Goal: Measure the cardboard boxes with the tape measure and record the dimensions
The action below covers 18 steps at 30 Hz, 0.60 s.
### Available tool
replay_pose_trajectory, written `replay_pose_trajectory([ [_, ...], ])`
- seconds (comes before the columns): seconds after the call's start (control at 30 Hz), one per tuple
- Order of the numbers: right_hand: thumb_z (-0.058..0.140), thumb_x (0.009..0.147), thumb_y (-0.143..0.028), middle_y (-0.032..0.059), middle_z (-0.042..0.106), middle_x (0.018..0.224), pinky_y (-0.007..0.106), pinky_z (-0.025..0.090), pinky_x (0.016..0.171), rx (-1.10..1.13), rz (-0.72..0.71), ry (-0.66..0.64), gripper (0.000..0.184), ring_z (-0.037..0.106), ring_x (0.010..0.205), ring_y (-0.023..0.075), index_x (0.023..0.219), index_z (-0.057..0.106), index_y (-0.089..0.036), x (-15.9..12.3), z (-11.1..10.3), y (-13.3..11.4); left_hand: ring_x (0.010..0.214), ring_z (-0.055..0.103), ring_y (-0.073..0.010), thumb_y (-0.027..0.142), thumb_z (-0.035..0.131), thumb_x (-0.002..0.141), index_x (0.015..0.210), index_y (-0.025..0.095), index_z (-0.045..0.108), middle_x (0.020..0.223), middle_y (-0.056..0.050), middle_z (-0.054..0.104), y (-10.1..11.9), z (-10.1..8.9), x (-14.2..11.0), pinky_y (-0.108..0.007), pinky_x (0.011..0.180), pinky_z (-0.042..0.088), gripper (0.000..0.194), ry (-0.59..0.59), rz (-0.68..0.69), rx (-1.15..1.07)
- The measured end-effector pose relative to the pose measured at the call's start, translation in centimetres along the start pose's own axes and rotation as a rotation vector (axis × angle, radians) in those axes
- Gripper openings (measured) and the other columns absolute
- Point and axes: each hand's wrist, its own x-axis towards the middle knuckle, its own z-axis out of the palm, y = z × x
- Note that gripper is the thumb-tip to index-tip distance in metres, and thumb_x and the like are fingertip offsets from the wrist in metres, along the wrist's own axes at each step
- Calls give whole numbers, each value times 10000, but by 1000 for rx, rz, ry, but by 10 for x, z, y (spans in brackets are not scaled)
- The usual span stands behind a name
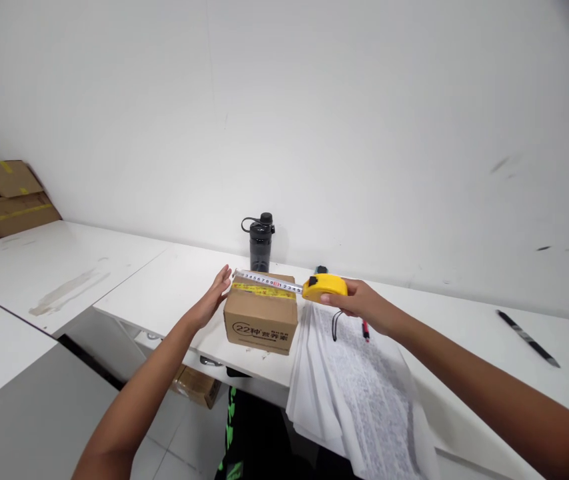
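A small brown cardboard box (260, 323) with black print on its front and yellow tape across its top sits near the desk's front edge. My right hand (352, 299) grips a yellow tape measure (325, 287) just right of the box. Its white numbered blade (284, 286) is pulled out leftward across the top of the box. My left hand (212, 299) stands at the box's left side, fingers stretched out, beside the blade's far end. Whether those fingers touch the blade or the box I cannot tell. A black cord loop (335, 325) hangs below the tape measure.
Behind the box stands a dark bottle (260, 243). Printed sheets (364, 393) lie at the right, drooping over the desk edge, with a red pen (366, 331) on them. A black utility knife (527, 338) lies far right. Stacked cartons (14, 210) stand far left; another carton (197, 385) is under the desk.
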Motion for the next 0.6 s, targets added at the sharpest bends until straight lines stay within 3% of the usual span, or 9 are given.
replay_pose_trajectory([
  [0.13, 703, 694, -591, -51, 427, 564, 269, 235, 464, 119, 32, 126, 423, 312, 494, 100, 859, 662, -203, -16, 3, 1, 1456, 248, -244, 466, 484, 861, 1535, 249, 141, 1615, -55, 163, -14, 16, 1, -361, 1164, 266, 786, 42, 85, -95],
  [0.2, 695, 693, -600, -44, 435, 576, 269, 225, 458, 126, 59, 161, 421, 288, 485, 94, 813, 640, -200, -22, 6, 2, 1442, 277, -265, 445, 450, 864, 1522, 221, 189, 1597, -72, 222, -18, 33, -8, -390, 1175, 251, 742, 156, 84, -84],
  [0.3, 690, 682, -614, -25, 469, 605, 271, 258, 461, 71, 93, 184, 431, 294, 490, 93, 763, 622, -196, -32, 9, 5, 1497, 34, -253, 410, 445, 877, 1516, 256, 177, 1620, -28, 128, -17, 68, -40, -426, 1219, 89, 710, 466, 43, 79],
  [0.37, 682, 672, -634, -18, 474, 609, 276, 292, 468, 22, 107, 209, 441, 329, 503, 106, 739, 615, -203, -38, 12, 8, 1480, -159, -229, 394, 467, 888, 1531, 289, 72, 1631, 30, -32, -14, 94, -68, -421, 1223, -17, 761, 620, 124, 211],
  [0.47, 670, 665, -657, -21, 451, 589, 285, 323, 473, -19, 125, 207, 450, 363, 515, 126, 759, 637, -217, -48, 21, 12, 1467, -202, -257, 400, 498, 890, 1526, 326, 23, 1615, 62, -143, -13, 128, -102, -464, 1218, -28, 798, 699, 294, 364],
  [0.53, 677, 665, -649, -18, 451, 584, 289, 333, 477, -18, 131, 188, 448, 374, 523, 134, 805, 665, -224, -56, 31, 13, 1467, -202, -260, 412, 493, 897, 1519, 342, 16, 1613, 62, -151, -12, 134, -113, -488, 1215, -10, 787, 708, 327, 420],
  [0.6, 695, 661, -630, -9, 474, 594, 291, 343, 478, -10, 133, 172, 448, 392, 534, 143, 862, 693, -230, -63, 41, 14, 1485, -136, -255, 431, 469, 914, 1510, 338, 95, 1627, 31, -48, -6, 124, -111, -483, 1216, 14, 709, 719, 329, 442],
])
